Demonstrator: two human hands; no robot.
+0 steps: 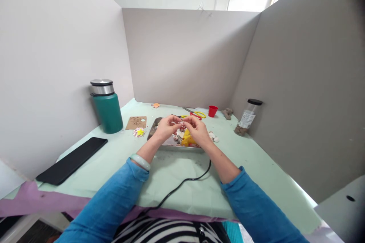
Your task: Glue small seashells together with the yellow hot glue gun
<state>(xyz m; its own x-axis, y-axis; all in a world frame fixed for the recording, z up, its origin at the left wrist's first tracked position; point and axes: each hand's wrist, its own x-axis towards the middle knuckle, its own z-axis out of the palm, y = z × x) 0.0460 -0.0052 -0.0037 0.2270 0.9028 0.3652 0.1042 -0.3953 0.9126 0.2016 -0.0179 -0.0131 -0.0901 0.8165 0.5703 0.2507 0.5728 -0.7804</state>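
Above a shallow metal tray [182, 148] my left hand [167, 128] and my right hand [196, 129] meet fingertip to fingertip. Both are pinched closed around something too small to make out. Inside the tray, a yellow piece [188, 138] lies below my right hand, among small shells and bits. My hands and wrists cover part of the tray. Several pale shells [213, 136] lie beside its right end. Left of the tray is a round white decoration with a yellow star [139, 132].
A green bottle [108, 112], black slab [72, 160] and brown card [136, 122] are left. Scissors [198, 114], a red cup [212, 111] and a grey-brown lump [227, 113] stand behind; a clear jar [247, 118] leans right. A black cable [182, 183] crosses the front.
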